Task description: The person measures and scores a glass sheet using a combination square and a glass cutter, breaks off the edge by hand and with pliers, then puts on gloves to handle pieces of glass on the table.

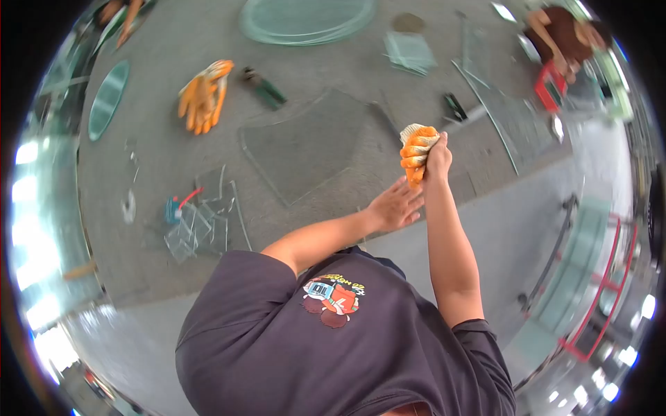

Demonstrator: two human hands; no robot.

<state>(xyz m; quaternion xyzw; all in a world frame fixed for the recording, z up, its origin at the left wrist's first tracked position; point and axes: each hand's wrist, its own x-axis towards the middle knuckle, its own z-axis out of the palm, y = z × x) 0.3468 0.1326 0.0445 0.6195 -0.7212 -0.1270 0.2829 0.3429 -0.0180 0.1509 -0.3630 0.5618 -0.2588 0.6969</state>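
My right hand [438, 158] grips a bunched orange and white glove [417, 149] above the table's near edge. Just to the left and below it, my left hand [397, 206] has its fingers spread and holds nothing. A large irregular glass sheet [305, 142] lies flat on the grey table [277, 222] beyond my hands. Farther left rests a pair of orange gloves [203, 97], beside dark green-handled pliers [265, 89]. A thin dark strip [385, 118] lies near the held glove.
Broken glass pieces [198, 229] lie at left. Stacked glass [409, 52] and round sheets [309, 19] sit at the far side. A co-worker [565, 38] is near a red object [550, 87]; another person's arm [128, 24] shows far left. A red-framed rack [610, 284] stands right.
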